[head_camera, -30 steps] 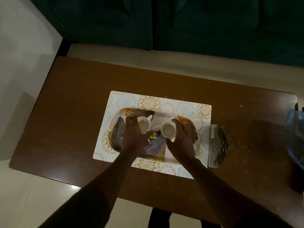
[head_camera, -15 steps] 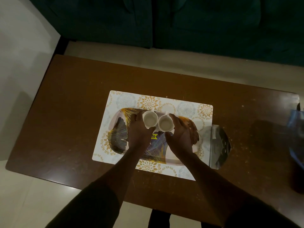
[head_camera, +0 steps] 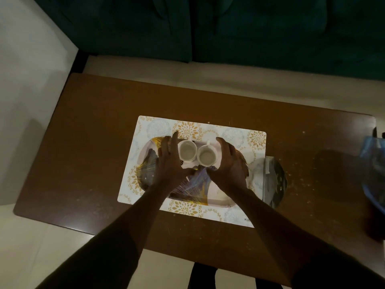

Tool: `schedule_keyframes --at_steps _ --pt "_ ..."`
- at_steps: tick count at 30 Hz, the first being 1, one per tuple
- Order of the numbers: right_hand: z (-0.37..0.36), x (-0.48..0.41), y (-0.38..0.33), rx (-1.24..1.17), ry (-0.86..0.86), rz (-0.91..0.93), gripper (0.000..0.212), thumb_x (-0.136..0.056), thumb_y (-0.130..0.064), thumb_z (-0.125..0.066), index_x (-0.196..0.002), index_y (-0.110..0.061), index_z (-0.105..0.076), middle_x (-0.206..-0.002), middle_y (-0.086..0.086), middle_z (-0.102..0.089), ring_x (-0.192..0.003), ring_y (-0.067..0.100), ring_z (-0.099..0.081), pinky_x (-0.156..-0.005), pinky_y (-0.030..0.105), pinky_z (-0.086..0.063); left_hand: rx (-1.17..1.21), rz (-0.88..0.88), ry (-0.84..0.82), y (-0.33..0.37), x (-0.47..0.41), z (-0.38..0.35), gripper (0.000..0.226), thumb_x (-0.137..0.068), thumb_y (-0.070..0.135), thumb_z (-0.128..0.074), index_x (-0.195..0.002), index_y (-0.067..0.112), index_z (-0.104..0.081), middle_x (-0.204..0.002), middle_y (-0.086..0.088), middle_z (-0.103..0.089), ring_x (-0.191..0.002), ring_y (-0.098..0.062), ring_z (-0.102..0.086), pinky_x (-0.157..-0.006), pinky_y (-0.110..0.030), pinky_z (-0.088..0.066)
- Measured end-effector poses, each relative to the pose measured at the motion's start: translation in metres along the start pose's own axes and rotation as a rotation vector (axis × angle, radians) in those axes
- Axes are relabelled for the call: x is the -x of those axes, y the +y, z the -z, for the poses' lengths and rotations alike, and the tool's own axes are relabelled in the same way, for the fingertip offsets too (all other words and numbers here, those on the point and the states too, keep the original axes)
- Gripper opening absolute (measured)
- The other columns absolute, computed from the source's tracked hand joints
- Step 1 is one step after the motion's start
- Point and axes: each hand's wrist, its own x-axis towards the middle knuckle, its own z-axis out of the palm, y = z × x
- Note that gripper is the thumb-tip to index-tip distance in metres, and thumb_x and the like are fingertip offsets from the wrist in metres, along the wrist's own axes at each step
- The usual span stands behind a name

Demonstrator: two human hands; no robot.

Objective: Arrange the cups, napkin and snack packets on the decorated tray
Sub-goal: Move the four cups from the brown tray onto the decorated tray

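Observation:
Two small white cups stand side by side at the far edge of the decorated tray (head_camera: 216,198): the left cup (head_camera: 187,151) and the right cup (head_camera: 206,156), touching or nearly so. My left hand (head_camera: 168,163) is beside the left cup with fingers spread, apart from it. On the other side, my right hand (head_camera: 230,163) curves next to the right cup, fingers apart, holding nothing. The tray has a gold and blue fan pattern and lies on a floral placemat (head_camera: 239,134). A shiny snack packet (head_camera: 274,180) lies just right of the tray.
The brown wooden table (head_camera: 93,153) carries the placemat. A blue plastic bag (head_camera: 375,170) sits at the table's right edge. A dark green sofa (head_camera: 229,28) stands beyond the table; pale floor lies to the left.
Both hands slid the cups together towards the tray's far edge, then let go; the fingers have spread and drawn slightly away from the cups.

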Motion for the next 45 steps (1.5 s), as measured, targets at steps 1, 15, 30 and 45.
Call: schedule_keyframes --at_steps 1,15,30,45 --pt "0.008 -0.001 -0.001 0.019 -0.018 0.023 0.082 -0.068 -0.021 -0.080 -0.139 -0.013 -0.039 -0.136 0.010 -0.052 -0.124 0.026 -0.050 -0.098 0.044 -0.048 -0.053 -0.006 -0.021 0.000 0.000 0.006 0.130 -0.051 0.068 -0.079 -0.152 0.020 -0.014 -0.153 -0.016 -0.026 -0.138 -0.038 -0.033 -0.101 -0.059 -0.039" --pt "0.215 -0.034 0.119 0.171 0.303 -0.107 0.043 -0.078 -0.001 -0.055 -0.120 -0.007 -0.055 -0.129 0.013 -0.049 -0.116 0.029 -0.051 -0.084 0.029 -0.045 -0.021 -0.317 0.027 0.192 -0.036 -0.057 0.076 -0.090 0.064 -0.042 -0.149 0.020 -0.022 -0.148 -0.009 -0.036 -0.133 -0.027 -0.040 -0.102 -0.050 -0.044" --pt "0.417 0.084 0.390 0.141 0.524 -0.647 0.049 -0.077 -0.033 -0.047 -0.114 -0.002 -0.056 -0.122 0.017 -0.056 -0.120 0.034 -0.046 -0.097 0.035 -0.036 0.138 -0.584 -0.263 0.475 0.004 -0.288 0.066 -0.085 0.033 -0.068 -0.142 0.019 -0.039 -0.139 -0.007 -0.047 -0.123 -0.024 -0.050 -0.087 -0.028 -0.042" --pt "0.456 0.057 0.519 -0.034 0.475 -0.472 0.070 -0.072 -0.033 -0.072 -0.136 -0.023 -0.044 -0.129 0.012 -0.054 -0.118 0.029 -0.051 -0.082 0.024 -0.035 0.122 -0.504 -0.311 0.619 -0.015 -0.431 0.079 -0.077 0.028 -0.075 -0.145 0.023 -0.036 -0.143 -0.004 -0.048 -0.131 -0.023 -0.047 -0.103 -0.031 -0.041"
